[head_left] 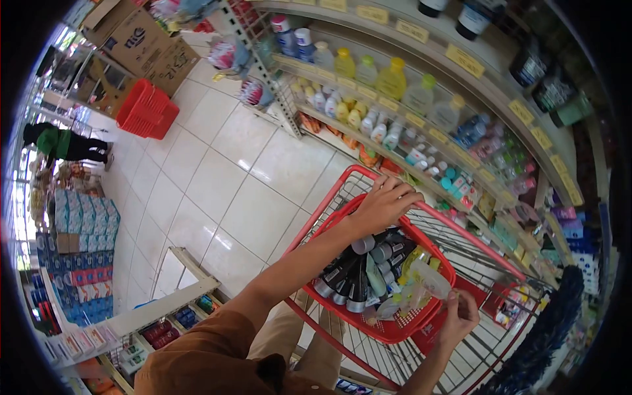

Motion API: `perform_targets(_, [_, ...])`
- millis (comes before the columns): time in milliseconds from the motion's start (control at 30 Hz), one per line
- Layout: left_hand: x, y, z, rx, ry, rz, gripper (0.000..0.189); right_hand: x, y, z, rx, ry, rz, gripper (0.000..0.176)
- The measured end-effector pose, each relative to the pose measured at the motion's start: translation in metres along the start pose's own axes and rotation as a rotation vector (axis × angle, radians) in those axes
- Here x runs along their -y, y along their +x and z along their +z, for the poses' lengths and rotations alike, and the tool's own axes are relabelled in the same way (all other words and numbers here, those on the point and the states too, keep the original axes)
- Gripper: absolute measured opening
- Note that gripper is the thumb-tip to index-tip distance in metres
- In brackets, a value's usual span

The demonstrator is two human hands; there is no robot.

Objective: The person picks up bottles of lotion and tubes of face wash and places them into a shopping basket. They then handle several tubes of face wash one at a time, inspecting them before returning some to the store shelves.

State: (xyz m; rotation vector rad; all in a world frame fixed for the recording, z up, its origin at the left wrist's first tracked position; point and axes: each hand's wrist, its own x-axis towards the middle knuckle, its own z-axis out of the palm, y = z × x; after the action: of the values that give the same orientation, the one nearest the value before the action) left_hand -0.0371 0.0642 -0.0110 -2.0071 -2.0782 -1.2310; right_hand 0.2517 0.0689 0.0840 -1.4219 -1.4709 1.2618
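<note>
Left hand (385, 203) curls its grip over the rim of a red plastic mesh basket (390, 329) in a wire cart (475, 245); right hand (459, 317) pinches a clear soft bottle (428, 280) above the basket's dark glossy tubes (359, 276).

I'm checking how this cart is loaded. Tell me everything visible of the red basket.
The red basket looks plastic, with a thick rim and perforated walls. It sits in the red-framed wire cart, filled with dark tubes lying on their sides. The left hand lies over its far rim; the right hand holds a clear pack at its opposite edge.
</note>
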Motion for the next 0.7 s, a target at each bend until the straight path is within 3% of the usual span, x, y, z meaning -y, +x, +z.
perform_targets(167, [0.021, -0.015, -0.034, 0.02, -0.037, -0.091, 0.027, 0.016, -0.012, 0.033, 0.022, 0.032, -0.018, 0.012])
perform_targets(333, [0.028, -0.018, -0.08, 0.091, -0.022, -0.201, 0.027, 0.039, -0.02, 0.074, 0.073, 0.297, 0.048, 0.012])
perform_targets(467, [0.051, -0.035, -0.103, -0.164, -0.038, -0.269, 0.032, 0.063, -0.017, 0.103, 0.053, 0.558, 0.239, 0.016])
perform_targets(600, [0.018, -0.077, -0.201, -0.29, 0.352, -0.618, 0.049, 0.093, -0.025, 0.121, 0.098, 0.718, 0.297, 0.013])
perform_targets(667, [0.029, -0.125, -0.213, -0.188, 0.607, -0.94, 0.056, 0.113, -0.028, 0.12, 0.139, 0.755, 0.313, 0.014])
perform_targets(700, [0.033, -0.144, -0.221, -0.047, 0.524, -1.128, 0.057, 0.119, -0.031, 0.124, 0.171, 0.767, 0.323, 0.014])
